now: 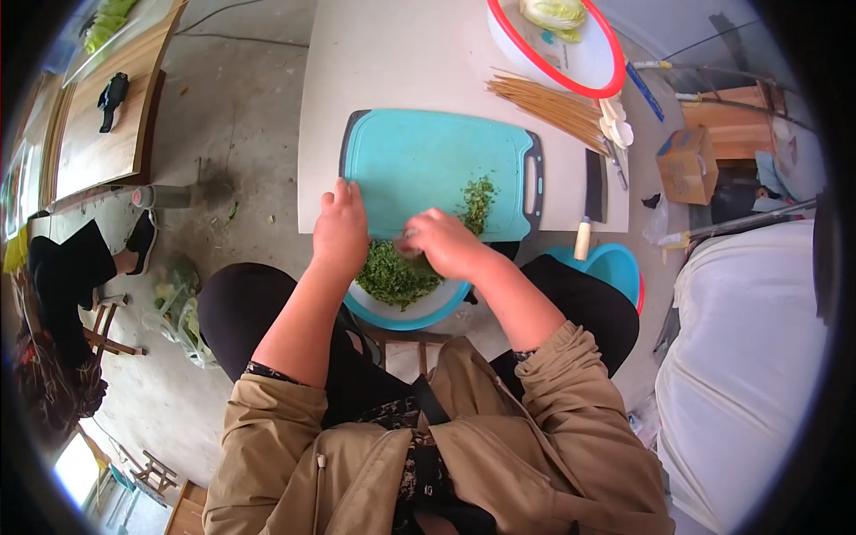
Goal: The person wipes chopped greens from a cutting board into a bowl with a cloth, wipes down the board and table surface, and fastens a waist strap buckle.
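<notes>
A turquoise cutting board (pixel 419 160) lies at the near edge of the table, with a small heap of chopped greens (pixel 480 203) on its right part. My left hand (pixel 340 223) grips the board's near left corner, fingers over the top. Below the board's near edge, a blue-rimmed bowl (pixel 406 322) between my knees holds more chopped greens (pixel 392 276). My right hand (pixel 443 242) is over the bowl's far side by the board's edge. Its fingers are curled and slightly blurred; what they hold, if anything, is hidden.
A knife (pixel 583 239) with a wooden handle lies at the table's right edge. Farther back are thin wooden sticks (pixel 548 105) and a red-rimmed basin (pixel 615 85) with a cabbage (pixel 555 13). A blue basin (pixel 615 264) stands by my right knee. Another person's leg (pixel 76 263) is at left.
</notes>
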`<state>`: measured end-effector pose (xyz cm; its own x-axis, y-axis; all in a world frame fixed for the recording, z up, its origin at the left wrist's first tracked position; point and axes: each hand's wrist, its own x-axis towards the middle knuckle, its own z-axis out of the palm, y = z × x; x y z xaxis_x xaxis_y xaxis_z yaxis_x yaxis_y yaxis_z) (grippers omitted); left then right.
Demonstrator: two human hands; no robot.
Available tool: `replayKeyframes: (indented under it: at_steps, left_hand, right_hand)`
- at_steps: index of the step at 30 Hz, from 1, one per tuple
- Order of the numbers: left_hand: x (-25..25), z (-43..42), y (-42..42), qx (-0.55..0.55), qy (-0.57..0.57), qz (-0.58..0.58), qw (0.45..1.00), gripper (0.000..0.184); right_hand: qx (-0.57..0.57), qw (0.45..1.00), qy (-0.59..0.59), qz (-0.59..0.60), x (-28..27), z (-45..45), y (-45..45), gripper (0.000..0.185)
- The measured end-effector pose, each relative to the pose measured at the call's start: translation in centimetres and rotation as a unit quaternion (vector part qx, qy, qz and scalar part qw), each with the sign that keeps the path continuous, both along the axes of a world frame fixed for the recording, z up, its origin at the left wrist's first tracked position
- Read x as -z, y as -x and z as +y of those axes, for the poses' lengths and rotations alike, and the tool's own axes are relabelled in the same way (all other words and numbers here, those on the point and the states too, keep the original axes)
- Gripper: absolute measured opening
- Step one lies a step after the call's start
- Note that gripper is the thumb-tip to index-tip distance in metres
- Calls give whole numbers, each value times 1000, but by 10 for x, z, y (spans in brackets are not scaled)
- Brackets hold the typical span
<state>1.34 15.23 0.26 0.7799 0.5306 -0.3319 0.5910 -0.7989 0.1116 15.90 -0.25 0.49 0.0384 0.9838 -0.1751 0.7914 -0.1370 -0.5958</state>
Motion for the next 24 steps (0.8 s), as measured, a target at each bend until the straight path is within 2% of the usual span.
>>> replayKeyframes:
  at_steps: [1,2,5,6,9,11,13,14,16,17,19,21,24]
  left_hand:
    - [4,0,1,9,-8,8,1000,90]
    - [7,0,1,20,-16,18,1000,90]
    - [1,-2,1,7,-15,4,1000,89]
    - [1,-2,0,9,-15,5,1000,89]
    - [0,-1,-3,24,-32,14,999,88]
    - [-3,-1,-3,-7,11,9,1000,93]
    - [4,1,-1,5,-8,9,1000,90]
    - [6,1,-1,18,-26,10,999,87]
    - [1,0,-2,8,-11,3,1000,88]
    - [-2,0,-2,-1,4,0,1000,89]
    - [-3,0,-3,3,6,8,1000,90]
    - [-5,0,-2,7,6,17,1000,91]
    - [-8,0,-5,5,14,26,1000,91]
  right_hand:
    - [-29,1000,0,1,-3,-1,4,24]
    - [-3,999,-2,37,-6,1,0,24]
    - [36,998,-33,42,-1,24,-28,24]
    - [71,991,-110,-13,4,29,-30,24]
    - [118,986,-89,-71,14,38,-21,33]
    - [118,982,-93,-113,12,34,-1,29]
    - [50,996,-48,-51,11,21,12,27]
    - [50,996,-48,-52,10,11,18,27]
    - [-20,999,-27,-1,4,-4,19,21]
    - [-19,999,-26,-1,2,-7,11,21]
    - [49,990,-74,111,-19,-5,-13,28]
    - [90,981,-146,87,-33,2,-50,36]
    - [111,981,-128,92,-11,4,-125,39]
